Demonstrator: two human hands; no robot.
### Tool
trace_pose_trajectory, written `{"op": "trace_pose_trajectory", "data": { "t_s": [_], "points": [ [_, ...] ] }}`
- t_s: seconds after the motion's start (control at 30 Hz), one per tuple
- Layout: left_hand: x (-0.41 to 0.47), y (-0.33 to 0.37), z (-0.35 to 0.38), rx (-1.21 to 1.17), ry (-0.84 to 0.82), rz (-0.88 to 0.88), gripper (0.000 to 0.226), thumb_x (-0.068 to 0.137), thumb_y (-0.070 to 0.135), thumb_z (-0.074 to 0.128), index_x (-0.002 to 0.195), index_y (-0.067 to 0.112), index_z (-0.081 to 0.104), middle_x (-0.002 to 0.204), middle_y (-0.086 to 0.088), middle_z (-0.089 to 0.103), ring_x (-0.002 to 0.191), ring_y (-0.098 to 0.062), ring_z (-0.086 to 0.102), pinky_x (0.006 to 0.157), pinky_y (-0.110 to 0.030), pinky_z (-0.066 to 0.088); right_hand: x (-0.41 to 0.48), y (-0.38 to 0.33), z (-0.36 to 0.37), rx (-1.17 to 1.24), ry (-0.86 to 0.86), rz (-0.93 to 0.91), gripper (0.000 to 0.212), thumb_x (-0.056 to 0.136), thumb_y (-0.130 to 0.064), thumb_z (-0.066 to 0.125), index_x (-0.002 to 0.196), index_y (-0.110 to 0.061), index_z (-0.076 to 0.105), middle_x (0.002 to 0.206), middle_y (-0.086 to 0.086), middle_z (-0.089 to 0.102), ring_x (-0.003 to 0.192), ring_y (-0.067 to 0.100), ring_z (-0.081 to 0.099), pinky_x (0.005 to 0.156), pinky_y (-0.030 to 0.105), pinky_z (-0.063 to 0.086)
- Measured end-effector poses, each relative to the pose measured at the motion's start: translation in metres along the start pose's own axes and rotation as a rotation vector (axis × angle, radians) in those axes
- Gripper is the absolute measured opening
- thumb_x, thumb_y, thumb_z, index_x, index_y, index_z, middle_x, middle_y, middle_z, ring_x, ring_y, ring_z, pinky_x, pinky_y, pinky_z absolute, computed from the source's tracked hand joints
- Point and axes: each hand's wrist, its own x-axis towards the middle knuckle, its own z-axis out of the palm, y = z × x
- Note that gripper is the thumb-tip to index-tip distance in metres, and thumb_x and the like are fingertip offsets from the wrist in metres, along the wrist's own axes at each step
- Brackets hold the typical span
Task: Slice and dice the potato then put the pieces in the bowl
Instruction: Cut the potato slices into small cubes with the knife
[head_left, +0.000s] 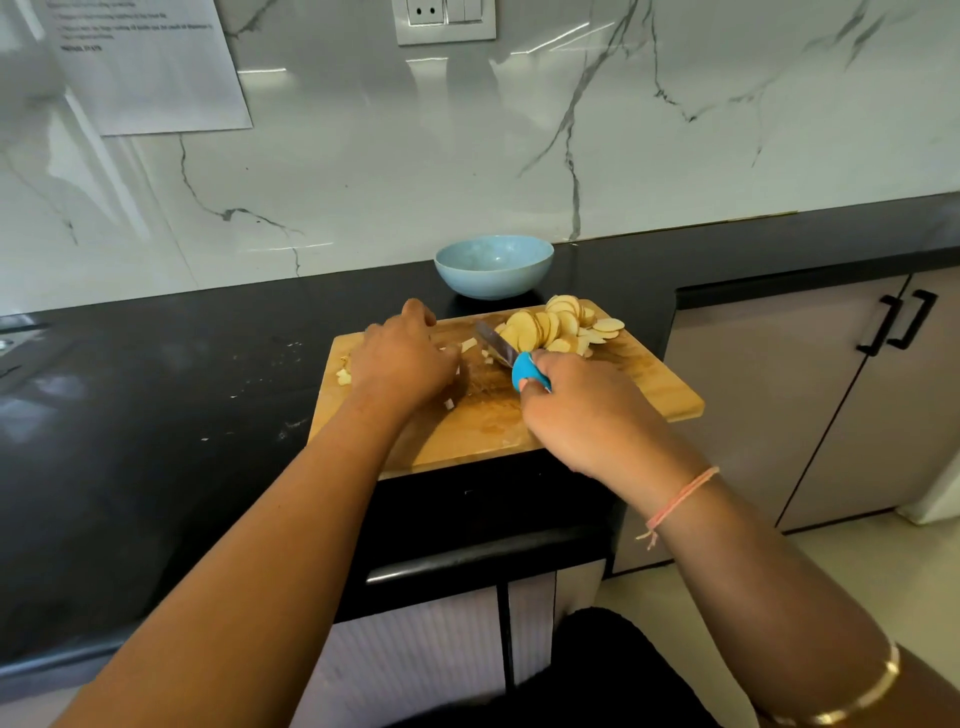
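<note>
Fingers (540, 357) of right hand (576, 410) wrap the knife (497, 346); left hand (405, 358) arches over potato pieces (469, 344), grip hidden.

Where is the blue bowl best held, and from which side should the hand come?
I would pinch the near rim of the blue bowl, thumb inside, fingers on the outer wall: it stands upright, open, with no handle. Come from the front left over the cutting board, since the backsplash is close behind and the potato slices lie front right.
</note>
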Motion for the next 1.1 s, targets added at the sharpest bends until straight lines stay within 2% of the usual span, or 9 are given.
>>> {"op": "trace_pose_trajectory", "data": {
  "t_s": [0.1, 0.23, 0.43, 0.67, 0.87, 1.1],
  "points": [
    [0.014, -0.002, 0.003, 0.023, -0.03, 0.06, 0.02, 0.092, 0.025, 0.058, 0.111, 0.028, 0.06, 0.116, 0.003, 0.063, 0.11, -0.022, 0.053, 0.092, -0.04, 0.051, 0.009, 0.004, 0.003, -0.016, 0.088, -0.014, 0.041, 0.1, -0.033, 0.035, 0.139, -0.022, 0.041, 0.101, 0.0, 0.06, 0.089, 0.019, 0.058, 0.076, 0.036, 0.052],
    [0.024, 0.001, 0.009, 0.032, -0.105, 0.069, 0.028, 0.09, 0.006, 0.059, 0.109, 0.025, 0.067, 0.114, 0.003, 0.065, 0.107, -0.02, 0.057, 0.093, -0.038, 0.052, 0.016, 0.011, 0.006, -0.01, 0.127, -0.026, 0.045, 0.1, -0.033, 0.036, 0.144, -0.023, 0.036, 0.107, 0.003, 0.063, 0.09, 0.021, 0.06, 0.076, 0.039, 0.054],
    [0.027, 0.004, 0.01, 0.073, -0.056, 0.096, 0.02, 0.091, 0.018, 0.06, 0.11, 0.024, 0.063, 0.112, 0.0, 0.064, 0.105, -0.02, 0.056, 0.089, -0.038, 0.053, 0.016, 0.019, 0.01, 0.021, 0.131, -0.03, 0.045, 0.101, -0.033, 0.036, 0.145, -0.022, 0.036, 0.112, 0.004, 0.062, 0.094, 0.021, 0.06, 0.079, 0.038, 0.053],
    [0.022, 0.008, 0.006, 0.129, -0.028, 0.201, 0.033, 0.091, 0.021, 0.06, 0.12, 0.018, 0.045, 0.104, -0.009, 0.063, 0.099, -0.025, 0.055, 0.085, -0.042, 0.052, 0.019, 0.019, 0.011, 0.009, 0.117, -0.019, 0.041, 0.101, -0.034, 0.036, 0.139, -0.021, 0.041, 0.106, 0.001, 0.061, 0.089, 0.018, 0.059, 0.078, 0.037, 0.054],
    [0.015, 0.013, 0.005, 0.06, 0.037, 0.236, 0.034, 0.09, 0.021, 0.062, 0.116, 0.02, 0.04, 0.097, -0.006, 0.064, 0.09, -0.023, 0.058, 0.082, -0.043, 0.054, 0.019, 0.02, 0.011, 0.019, 0.106, -0.009, 0.041, 0.101, -0.035, 0.035, 0.139, -0.021, 0.042, 0.107, 0.001, 0.06, 0.089, 0.017, 0.058, 0.077, 0.034, 0.053],
    [0.015, 0.022, 0.007, 0.221, 0.0, 0.116, 0.048, 0.088, 0.034, 0.063, 0.126, 0.019, 0.039, 0.113, -0.008, 0.061, 0.11, -0.027, 0.05, 0.091, -0.04, 0.047, 0.019, 0.019, 0.011, 0.018, 0.109, -0.003, 0.041, 0.101, -0.035, 0.035, 0.139, -0.02, 0.041, 0.104, -0.001, 0.058, 0.087, 0.015, 0.056, 0.073, 0.03, 0.051]
  ]
}}
